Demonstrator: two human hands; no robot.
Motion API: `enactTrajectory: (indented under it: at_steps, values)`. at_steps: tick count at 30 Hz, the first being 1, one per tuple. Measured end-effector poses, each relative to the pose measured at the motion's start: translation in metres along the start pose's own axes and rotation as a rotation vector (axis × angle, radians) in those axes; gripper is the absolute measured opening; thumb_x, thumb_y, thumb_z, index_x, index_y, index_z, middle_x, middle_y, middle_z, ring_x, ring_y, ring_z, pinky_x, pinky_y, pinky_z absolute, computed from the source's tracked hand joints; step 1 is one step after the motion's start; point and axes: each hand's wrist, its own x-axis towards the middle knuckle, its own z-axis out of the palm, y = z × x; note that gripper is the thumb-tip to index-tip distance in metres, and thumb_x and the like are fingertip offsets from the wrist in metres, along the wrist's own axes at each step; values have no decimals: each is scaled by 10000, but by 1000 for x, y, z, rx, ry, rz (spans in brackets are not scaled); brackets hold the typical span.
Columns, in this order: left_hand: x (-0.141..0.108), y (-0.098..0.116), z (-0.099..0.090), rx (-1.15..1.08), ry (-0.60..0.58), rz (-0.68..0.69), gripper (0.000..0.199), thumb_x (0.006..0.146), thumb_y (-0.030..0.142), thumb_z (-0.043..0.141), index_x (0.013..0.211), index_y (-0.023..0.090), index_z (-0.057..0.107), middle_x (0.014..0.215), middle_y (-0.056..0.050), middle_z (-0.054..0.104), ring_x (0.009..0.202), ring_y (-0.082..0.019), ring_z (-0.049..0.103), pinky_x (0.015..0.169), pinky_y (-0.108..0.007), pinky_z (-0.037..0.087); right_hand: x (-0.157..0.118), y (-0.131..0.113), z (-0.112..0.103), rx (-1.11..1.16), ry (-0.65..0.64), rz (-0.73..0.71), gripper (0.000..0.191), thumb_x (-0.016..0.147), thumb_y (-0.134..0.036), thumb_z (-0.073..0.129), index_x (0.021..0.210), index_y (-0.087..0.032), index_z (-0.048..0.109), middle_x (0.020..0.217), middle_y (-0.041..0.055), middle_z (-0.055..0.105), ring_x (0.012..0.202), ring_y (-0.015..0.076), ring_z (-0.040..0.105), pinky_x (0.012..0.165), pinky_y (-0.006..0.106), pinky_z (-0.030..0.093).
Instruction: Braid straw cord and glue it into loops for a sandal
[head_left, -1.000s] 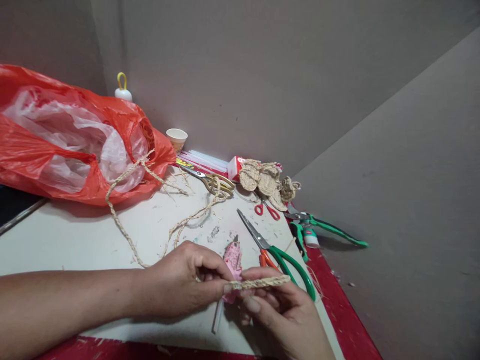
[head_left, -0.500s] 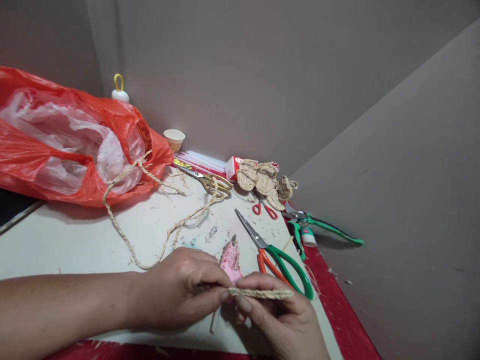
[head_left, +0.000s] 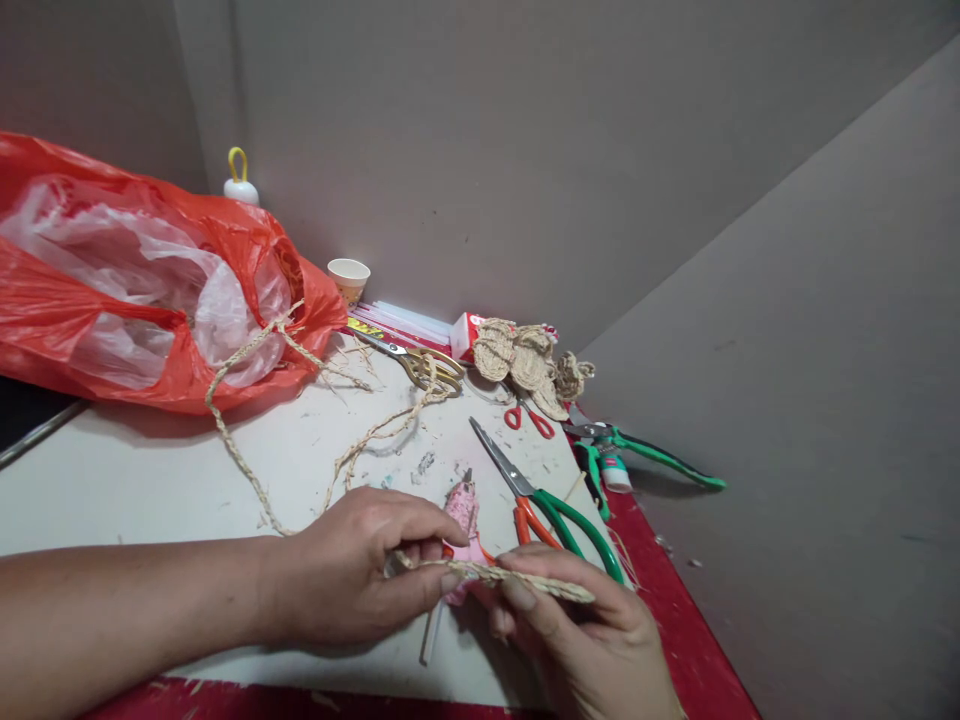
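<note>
Between my hands runs a braided straw cord [head_left: 551, 582]; its right part looks like a flat piece seen edge-on. My right hand [head_left: 592, 630] pinches that part between thumb and fingers. My left hand [head_left: 367, 565] has the cord passing over its thumb into its curled fingers, the forefinger raised slightly off it. A long loop of the same braid [head_left: 236, 455] lies on the table left of my left hand, reaching toward the bag. Behind and below my hands lies a pink glue gun [head_left: 463, 510] with a glue stick at its rear, partly hidden.
Scissors with green and orange handles [head_left: 577, 525] lie beside my right hand. Farther back are gold-handled scissors [head_left: 427, 368], red-handled scissors [head_left: 529, 420], woven straw pieces [head_left: 531, 358], green pruning shears [head_left: 660, 455], a paper cup [head_left: 349, 278] and a red plastic bag [head_left: 157, 385].
My right hand has shifted slightly right and my left forefinger has lifted, leaving a wider gap between the hands with more of the cord showing. Things on the table stay put.
</note>
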Motion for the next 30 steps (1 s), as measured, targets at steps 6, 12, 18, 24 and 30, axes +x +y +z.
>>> enactTrajectory:
  at_steps: [6,12,18,24,30]
  values:
    - [0,3,0,-44,-57,100,180,865,189,532,991,140,650,854,-52,706,765,-118,630,730,-205,470,1,0,3,37,-17,76,31,729,-232,738,759,-238,738,653,7,674,500,106,616,490,183,519]
    - [2,-5,-1,150,60,203,181,907,180,483,958,141,653,770,-50,700,690,-120,616,656,-206,456,1,-1,-1,55,-42,249,346,643,-327,799,967,-242,714,735,32,708,573,141,656,570,222,558]
    - [0,-8,-5,378,-94,293,198,894,163,439,1000,141,606,744,-53,635,679,-153,560,629,-250,427,6,-6,-7,-254,-3,25,160,729,-336,727,861,-249,756,835,64,716,758,193,679,644,238,562]
    - [-1,-3,-4,381,-149,241,198,909,174,423,995,153,600,731,-32,622,662,-143,546,627,-243,424,7,-16,-3,-413,-234,18,102,771,-290,688,814,-240,766,709,39,711,637,160,645,561,206,514]
    - [1,-3,-6,171,-109,256,197,879,202,487,1010,107,600,807,-73,662,734,-145,588,695,-243,449,3,-19,-4,-418,-176,99,137,778,-338,673,736,-231,747,675,19,700,607,140,613,547,189,473]
